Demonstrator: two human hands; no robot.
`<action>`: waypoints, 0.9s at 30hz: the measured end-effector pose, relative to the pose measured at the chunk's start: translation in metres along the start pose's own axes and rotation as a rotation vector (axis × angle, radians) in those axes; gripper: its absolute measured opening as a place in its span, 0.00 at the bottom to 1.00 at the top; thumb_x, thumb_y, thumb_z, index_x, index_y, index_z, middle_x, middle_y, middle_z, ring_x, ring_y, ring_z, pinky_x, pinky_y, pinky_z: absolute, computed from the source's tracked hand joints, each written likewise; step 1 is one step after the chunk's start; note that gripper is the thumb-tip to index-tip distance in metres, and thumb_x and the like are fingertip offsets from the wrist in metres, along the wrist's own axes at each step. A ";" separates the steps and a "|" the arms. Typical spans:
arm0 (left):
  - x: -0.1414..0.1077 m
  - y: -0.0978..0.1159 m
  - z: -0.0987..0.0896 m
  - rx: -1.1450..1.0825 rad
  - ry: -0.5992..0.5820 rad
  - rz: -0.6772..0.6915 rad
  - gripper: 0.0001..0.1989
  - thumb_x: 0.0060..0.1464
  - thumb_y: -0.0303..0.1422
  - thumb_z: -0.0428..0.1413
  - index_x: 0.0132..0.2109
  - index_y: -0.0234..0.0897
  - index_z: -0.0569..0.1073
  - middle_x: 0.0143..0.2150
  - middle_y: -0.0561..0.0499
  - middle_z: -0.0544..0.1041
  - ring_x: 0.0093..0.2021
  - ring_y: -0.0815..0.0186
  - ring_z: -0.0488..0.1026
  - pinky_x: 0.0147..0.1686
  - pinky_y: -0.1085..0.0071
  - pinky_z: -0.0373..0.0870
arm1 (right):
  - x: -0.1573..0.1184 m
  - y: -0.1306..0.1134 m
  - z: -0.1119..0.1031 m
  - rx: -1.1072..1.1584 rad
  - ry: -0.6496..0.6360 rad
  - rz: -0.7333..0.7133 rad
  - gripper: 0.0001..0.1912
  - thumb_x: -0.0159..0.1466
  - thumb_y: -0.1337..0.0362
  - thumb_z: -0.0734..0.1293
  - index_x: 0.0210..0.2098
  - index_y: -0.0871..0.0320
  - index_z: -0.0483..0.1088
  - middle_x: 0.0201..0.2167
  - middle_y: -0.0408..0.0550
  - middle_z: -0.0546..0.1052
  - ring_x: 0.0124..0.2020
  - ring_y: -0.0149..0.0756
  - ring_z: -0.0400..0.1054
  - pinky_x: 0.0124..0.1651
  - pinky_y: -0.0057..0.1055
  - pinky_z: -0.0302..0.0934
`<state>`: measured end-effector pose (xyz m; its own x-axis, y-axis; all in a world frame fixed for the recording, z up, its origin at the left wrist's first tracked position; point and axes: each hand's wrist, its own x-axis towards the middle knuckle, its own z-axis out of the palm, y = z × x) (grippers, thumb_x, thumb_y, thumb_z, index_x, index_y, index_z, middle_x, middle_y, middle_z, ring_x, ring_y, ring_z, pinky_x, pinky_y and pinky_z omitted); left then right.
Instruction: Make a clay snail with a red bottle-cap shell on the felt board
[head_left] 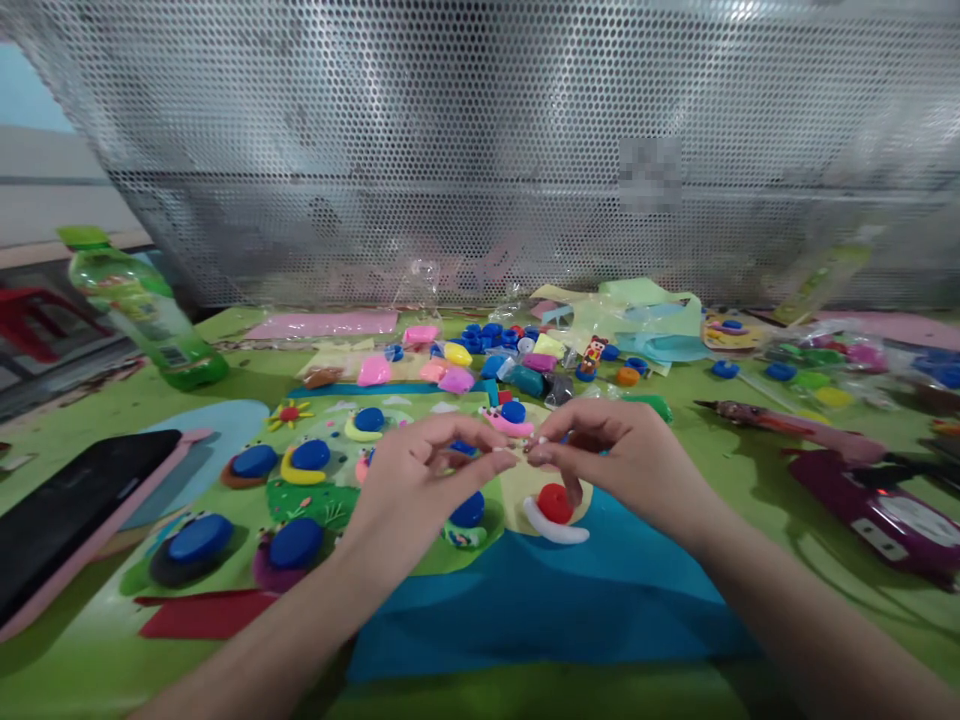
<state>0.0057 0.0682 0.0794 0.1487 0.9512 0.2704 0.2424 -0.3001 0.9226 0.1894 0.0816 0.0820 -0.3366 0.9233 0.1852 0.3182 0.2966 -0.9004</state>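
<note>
My left hand (pixel 442 460) and my right hand (pixel 607 450) meet fingertip to fingertip above the paper picture. Thumb and forefinger are pinched on each side, around tiny pale bits too small to name. Just below my right fingers sits a red bottle cap (pixel 555 503) with a curved white clay strip (pixel 556 527) along its front. Behind the hands, a blue cap with pink clay (pixel 514 412) forms a snail shape. Left of my left hand are several more blue-cap snails, among them one with yellow clay (pixel 304 475) and one with purple clay (pixel 285 580).
At left stand a green drink bottle (pixel 146 310) and a black phone (pixel 82 510) in a pink case. Clay packets (pixel 457 378) and blue caps (pixel 491 335) lie at the back before a perforated metal panel (pixel 450 150). A purple device (pixel 874 515) and a pink-handled tool (pixel 795 425) lie right.
</note>
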 end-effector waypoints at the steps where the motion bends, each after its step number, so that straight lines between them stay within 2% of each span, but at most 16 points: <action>1: -0.001 0.000 0.000 0.048 0.023 0.117 0.02 0.48 0.31 0.59 0.32 0.43 0.76 0.33 0.54 0.77 0.37 0.64 0.73 0.35 0.71 0.70 | -0.001 -0.001 0.000 0.072 -0.038 0.022 0.10 0.54 0.58 0.68 0.26 0.60 0.71 0.18 0.41 0.72 0.15 0.26 0.66 0.21 0.23 0.61; 4: -0.004 -0.002 0.000 0.192 0.063 0.464 0.10 0.49 0.26 0.58 0.37 0.48 0.77 0.36 0.55 0.77 0.40 0.65 0.72 0.41 0.69 0.68 | -0.003 -0.004 0.001 0.212 -0.168 0.048 0.09 0.56 0.60 0.68 0.26 0.60 0.74 0.16 0.41 0.73 0.14 0.25 0.66 0.18 0.20 0.56; 6: -0.005 -0.004 -0.001 0.222 0.036 0.568 0.13 0.49 0.25 0.58 0.40 0.50 0.76 0.36 0.54 0.77 0.38 0.66 0.71 0.39 0.70 0.68 | -0.005 -0.005 0.001 0.255 -0.249 0.028 0.09 0.57 0.61 0.66 0.27 0.60 0.75 0.14 0.41 0.73 0.13 0.24 0.66 0.16 0.19 0.52; 9: -0.005 -0.004 -0.003 0.185 -0.053 0.616 0.14 0.51 0.26 0.57 0.42 0.51 0.75 0.35 0.53 0.75 0.37 0.66 0.69 0.37 0.70 0.68 | -0.006 -0.007 0.000 0.337 -0.345 0.002 0.07 0.58 0.63 0.66 0.27 0.59 0.75 0.21 0.43 0.77 0.15 0.23 0.67 0.18 0.19 0.52; 11: -0.006 -0.003 -0.004 0.139 -0.138 0.579 0.14 0.52 0.26 0.56 0.43 0.52 0.75 0.35 0.52 0.74 0.36 0.66 0.69 0.34 0.71 0.69 | -0.007 -0.008 -0.001 0.394 -0.405 0.001 0.06 0.58 0.65 0.66 0.28 0.59 0.75 0.25 0.43 0.78 0.15 0.23 0.67 0.18 0.20 0.51; 15: -0.008 0.000 -0.004 0.043 -0.228 0.496 0.13 0.52 0.28 0.56 0.43 0.52 0.75 0.36 0.51 0.71 0.32 0.69 0.69 0.25 0.75 0.69 | -0.006 -0.008 -0.002 0.450 -0.496 0.036 0.06 0.57 0.65 0.66 0.26 0.61 0.73 0.23 0.43 0.77 0.13 0.23 0.66 0.16 0.22 0.46; 19: -0.011 0.001 -0.004 0.112 -0.161 0.507 0.09 0.50 0.29 0.57 0.38 0.49 0.77 0.34 0.52 0.71 0.32 0.68 0.70 0.28 0.74 0.70 | -0.005 -0.005 -0.003 0.511 -0.544 0.088 0.06 0.58 0.66 0.66 0.26 0.61 0.71 0.25 0.43 0.77 0.14 0.22 0.66 0.16 0.20 0.46; 23: -0.013 0.001 -0.004 0.240 -0.103 0.677 0.07 0.51 0.26 0.55 0.35 0.43 0.75 0.33 0.51 0.71 0.33 0.67 0.71 0.35 0.70 0.70 | -0.004 -0.002 0.001 0.625 -0.624 0.112 0.08 0.59 0.64 0.65 0.27 0.62 0.69 0.25 0.43 0.77 0.15 0.21 0.66 0.18 0.18 0.50; 27: -0.015 0.000 -0.003 0.359 -0.027 0.793 0.06 0.51 0.27 0.55 0.35 0.44 0.73 0.29 0.52 0.71 0.31 0.65 0.71 0.33 0.68 0.70 | -0.005 0.001 0.008 0.763 -0.655 0.128 0.07 0.58 0.63 0.66 0.29 0.61 0.68 0.24 0.43 0.76 0.15 0.21 0.66 0.19 0.18 0.56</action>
<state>0.0004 0.0543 0.0763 0.4229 0.4512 0.7858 0.3446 -0.8821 0.3211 0.1844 0.0753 0.0769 -0.8323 0.5538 0.0239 -0.1883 -0.2419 -0.9519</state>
